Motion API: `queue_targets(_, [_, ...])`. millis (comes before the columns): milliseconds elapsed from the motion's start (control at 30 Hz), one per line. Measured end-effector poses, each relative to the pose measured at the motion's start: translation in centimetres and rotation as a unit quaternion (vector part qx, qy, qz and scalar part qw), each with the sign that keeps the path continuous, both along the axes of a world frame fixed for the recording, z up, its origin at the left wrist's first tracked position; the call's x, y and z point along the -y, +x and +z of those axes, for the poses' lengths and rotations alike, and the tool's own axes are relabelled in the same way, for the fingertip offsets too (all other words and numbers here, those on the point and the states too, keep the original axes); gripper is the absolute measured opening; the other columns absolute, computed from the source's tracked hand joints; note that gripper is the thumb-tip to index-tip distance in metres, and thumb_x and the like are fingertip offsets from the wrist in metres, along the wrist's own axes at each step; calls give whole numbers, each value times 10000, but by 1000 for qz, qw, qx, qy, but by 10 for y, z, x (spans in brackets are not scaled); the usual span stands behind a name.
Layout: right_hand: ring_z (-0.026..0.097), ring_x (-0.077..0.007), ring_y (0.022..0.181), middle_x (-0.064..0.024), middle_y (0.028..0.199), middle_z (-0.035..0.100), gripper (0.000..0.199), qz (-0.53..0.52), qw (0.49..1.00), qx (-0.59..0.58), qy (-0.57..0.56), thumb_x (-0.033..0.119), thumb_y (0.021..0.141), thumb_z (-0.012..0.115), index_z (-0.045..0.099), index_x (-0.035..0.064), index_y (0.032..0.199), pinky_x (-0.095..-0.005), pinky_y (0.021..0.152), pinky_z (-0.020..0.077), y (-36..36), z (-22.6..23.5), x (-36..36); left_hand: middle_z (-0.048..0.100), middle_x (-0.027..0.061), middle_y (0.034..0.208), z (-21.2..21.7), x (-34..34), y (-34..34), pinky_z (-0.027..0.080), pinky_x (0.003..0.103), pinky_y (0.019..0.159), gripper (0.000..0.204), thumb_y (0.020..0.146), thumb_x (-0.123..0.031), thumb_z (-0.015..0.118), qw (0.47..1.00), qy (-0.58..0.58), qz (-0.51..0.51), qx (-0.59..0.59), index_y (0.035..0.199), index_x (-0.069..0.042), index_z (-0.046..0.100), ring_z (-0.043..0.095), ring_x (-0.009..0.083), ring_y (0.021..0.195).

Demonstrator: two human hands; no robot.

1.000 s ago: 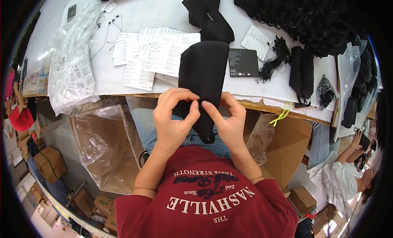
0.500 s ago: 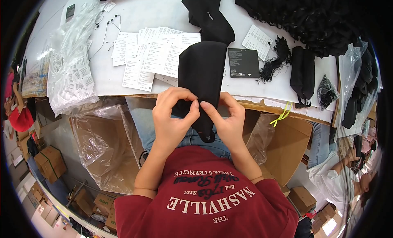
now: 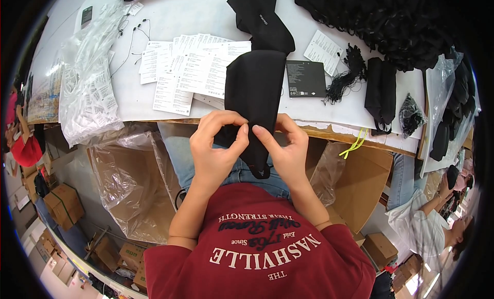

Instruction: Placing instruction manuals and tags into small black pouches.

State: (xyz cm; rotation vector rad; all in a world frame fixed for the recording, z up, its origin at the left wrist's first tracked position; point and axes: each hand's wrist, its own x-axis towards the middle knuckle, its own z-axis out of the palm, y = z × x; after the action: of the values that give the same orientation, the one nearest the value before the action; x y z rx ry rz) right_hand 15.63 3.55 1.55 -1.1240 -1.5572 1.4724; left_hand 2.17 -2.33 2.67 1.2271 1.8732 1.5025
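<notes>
At the near edge of a white worktable (image 3: 136, 101), a black cloth piece (image 3: 254, 78) lies partly on the top, its narrow end hanging over the person's lap. The left hand (image 3: 216, 145) has thumb and forefinger tips together against the cloth; anything pinched between them is too small to tell. The right hand (image 3: 286, 147) sets its thumb on the cloth, with its fingertips hidden behind, so whether they clamp it cannot be told.

Just left lie overlapping white cards (image 3: 206, 67), printed in rows of tiny dark text, too fine to read. To the right, a black card (image 3: 306, 79) carries small pale print and symbols, near another printed white card (image 3: 323, 52). Beyond, a black garment (image 3: 265, 29) shows a short pale mark. Large white lettering and dark script, upside down, cover the person's maroon shirt (image 3: 257, 204).
</notes>
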Motion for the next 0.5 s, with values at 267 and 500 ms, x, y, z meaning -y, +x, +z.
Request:
queue_targets(267, [575,-107,668,-63,731,656,206,-2,1000,-4,22,135,785,756,649,-24,862,-245,632,456,1,0,-1,641,78,835,2,-2,-1,485,295,727,133,719,15,718,1000,11,-12,-9,818,-10,633,618,205,786])
queue_targets(500, [575,-120,660,-66,738,654,212,35,998,17,57,129,765,768,655,-17,867,-248,627,454,5,1,-3,628,71,799,2,1,-1,474,300,706,146,674,33,703,1000,11,-16,-7,782,-13,616,595,207,759])
